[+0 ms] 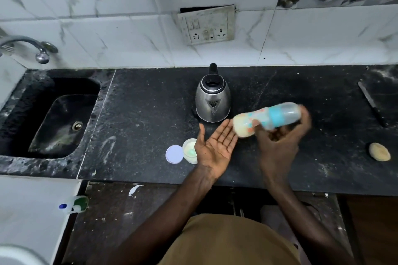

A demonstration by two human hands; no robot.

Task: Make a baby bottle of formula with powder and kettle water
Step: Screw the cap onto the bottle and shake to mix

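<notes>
The bottle [267, 119] is already filled and capped, so the step in hand looks like the mixing: it is being shaken or knocked against a palm to blend powder and water. The right hand [280, 135] wraps around the bottle's middle and cap end, holding it nearly on its side above the worktop [140, 114], with the base pointing left and the cap end to the right. The left hand [217, 144] is spread wide, palm up and holding nothing, and the bottle's base lies at or just beside its fingertips; whether they touch cannot be told through the motion blur.

The bottle is a clear one with a blue collar, coloured print on the body and a translucent cap over the teat. A pale, creamy liquid sits towards the base end, which suggests the powder is at least partly mixed in.

The kettle [212, 98] stands just beyond the hands, near the middle of the worktop. Near the left hand sit an open powder tub [189, 153], partly hidden by the hand, and its round lid [174, 154] lying flat to its left.

The next move probably calls for a firm hold on the bottle, more shaking until no lumps show, then standing it upright on the worktop and closing the tub.
</notes>
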